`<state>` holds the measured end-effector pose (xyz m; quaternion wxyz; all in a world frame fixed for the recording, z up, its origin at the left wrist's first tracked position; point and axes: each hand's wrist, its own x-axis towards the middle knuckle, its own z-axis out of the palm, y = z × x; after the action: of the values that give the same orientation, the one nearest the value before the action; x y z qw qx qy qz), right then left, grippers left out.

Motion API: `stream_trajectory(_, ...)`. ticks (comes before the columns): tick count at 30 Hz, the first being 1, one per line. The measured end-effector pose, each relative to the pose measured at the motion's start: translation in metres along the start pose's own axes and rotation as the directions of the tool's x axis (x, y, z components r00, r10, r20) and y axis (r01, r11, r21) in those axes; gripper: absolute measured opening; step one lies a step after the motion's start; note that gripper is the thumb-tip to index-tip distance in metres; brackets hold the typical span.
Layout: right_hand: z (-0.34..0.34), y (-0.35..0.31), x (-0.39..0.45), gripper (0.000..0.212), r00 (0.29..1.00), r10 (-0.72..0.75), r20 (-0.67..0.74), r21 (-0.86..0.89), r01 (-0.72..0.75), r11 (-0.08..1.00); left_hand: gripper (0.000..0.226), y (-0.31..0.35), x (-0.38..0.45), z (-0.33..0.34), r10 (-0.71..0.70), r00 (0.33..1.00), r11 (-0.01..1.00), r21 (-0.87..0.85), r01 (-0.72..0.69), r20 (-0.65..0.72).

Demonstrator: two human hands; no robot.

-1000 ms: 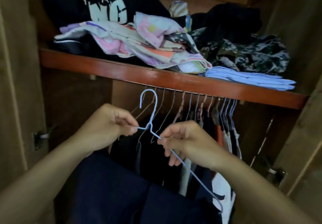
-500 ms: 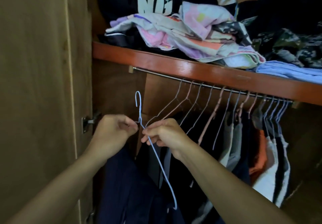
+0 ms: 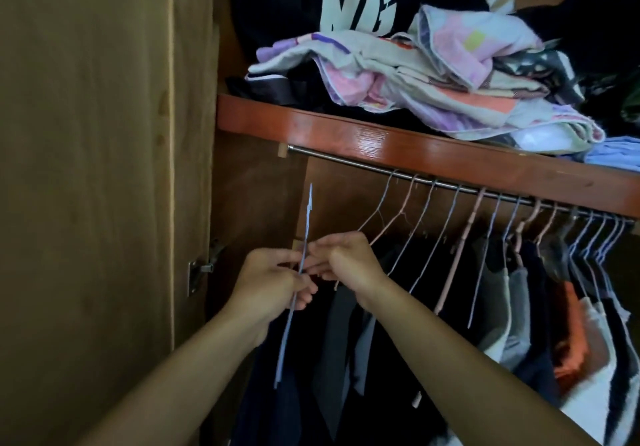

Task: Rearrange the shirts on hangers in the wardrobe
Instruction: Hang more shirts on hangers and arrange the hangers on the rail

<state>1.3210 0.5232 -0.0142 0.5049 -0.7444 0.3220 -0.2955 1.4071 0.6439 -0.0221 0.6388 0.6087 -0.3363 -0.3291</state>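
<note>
A thin light-blue wire hanger (image 3: 306,223) stands nearly edge-on in front of the wardrobe's left inner wall, its hook below the metal rail (image 3: 349,161). My left hand (image 3: 273,281) pinches it at the neck, and my right hand (image 3: 346,260) grips it from the right, fingertips touching. A dark navy garment (image 3: 277,404) hangs below my hands. Several wire hangers (image 3: 446,223) with dark, grey, orange and white shirts (image 3: 540,307) hang on the rail to the right.
A red-brown shelf (image 3: 346,132) above the rail carries a pile of folded clothes (image 3: 415,74) and a black printed shirt (image 3: 353,5). The open wardrobe door (image 3: 86,168) fills the left, with a metal hinge (image 3: 199,272). The rail's left end is bare.
The view has swung left and closer. The blue hanger has turned from side-on to nearly edge-on, and both hands have come together at its neck.
</note>
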Motion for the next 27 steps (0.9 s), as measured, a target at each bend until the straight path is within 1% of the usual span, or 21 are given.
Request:
stream_trajectory(1,-0.006,0.006,0.009,0.017,0.992,-0.109,-0.058,-0.208,0.094,0.974,0.031,0.001,0.005,-0.004,-0.006,1.000,1.000,0.005,0.006,-0.027)
stream_trajectory(2,-0.013,0.013,0.018,0.018,0.966,-0.246,-0.086,-0.494,0.173,0.852,0.031,0.002,0.011,-0.008,-0.008,0.999,1.000,0.006,0.008,-0.054)
stream_trajectory(3,-0.020,0.020,0.026,0.018,0.931,-0.360,-0.050,-0.727,0.214,0.653,0.030,0.002,0.017,-0.011,-0.003,0.997,1.000,0.017,0.004,-0.074)
stream_trajectory(4,-0.026,0.027,0.032,0.020,0.914,-0.404,0.025,-0.835,0.241,0.494,0.029,0.003,0.022,-0.014,0.009,0.996,0.999,0.040,-0.006,-0.089)
stream_trajectory(5,-0.032,0.035,0.038,0.025,0.919,-0.380,0.104,-0.871,0.268,0.412,0.029,0.004,0.027,-0.015,0.024,0.994,0.998,0.068,-0.017,-0.102)
stream_trajectory(6,-0.038,0.041,0.043,0.030,0.932,-0.321,0.169,-0.878,0.290,0.380,0.029,0.004,0.032,-0.016,0.041,0.993,0.995,0.094,-0.031,-0.113)
stream_trajectory(8,-0.045,0.051,0.050,0.035,0.944,-0.213,0.251,-0.881,0.314,0.353,0.029,0.005,0.042,-0.015,0.081,0.987,0.987,0.149,-0.059,-0.141)
stream_trajectory(10,-0.050,0.059,0.053,0.036,0.943,-0.197,0.270,-0.871,0.326,0.367,0.031,0.005,0.053,-0.013,0.126,0.979,0.973,0.210,-0.091,-0.161)
stream_trajectory(13,-0.059,0.066,0.051,0.035,0.946,-0.234,0.225,-0.843,0.309,0.440,0.032,0.003,0.071,-0.007,0.196,0.966,0.948,0.285,-0.142,-0.170)
stream_trajectory(16,-0.071,0.076,0.046,0.037,0.936,-0.255,0.243,-0.821,0.339,0.460,0.032,0.001,0.087,0.006,0.272,0.947,0.920,0.334,-0.205,-0.169)
stream_trajectory(18,-0.079,0.081,0.043,0.043,0.921,-0.271,0.279,-0.811,0.377,0.446,0.034,0.001,0.095,0.017,0.331,0.933,0.895,0.359,-0.263,-0.141)
stream_trajectory(21,-0.089,0.087,0.039,0.044,0.897,-0.302,0.322,-0.800,0.428,0.420,0.036,0.003,0.110,0.035,0.400,0.908,0.867,0.371,-0.332,-0.124)
stream_trajectory(24,-0.097,0.089,0.037,0.043,0.860,-0.373,0.349,-0.794,0.482,0.369,0.035,0.005,0.129,0.054,0.453,0.885,0.827,0.419,-0.374,-0.105)
stream_trajectory(27,-0.099,0.089,0.035,0.044,0.845,-0.392,0.364,-0.794,0.502,0.342,0.030,0.008,0.149,0.069,0.476,0.872,0.803,0.459,-0.381,-0.109)
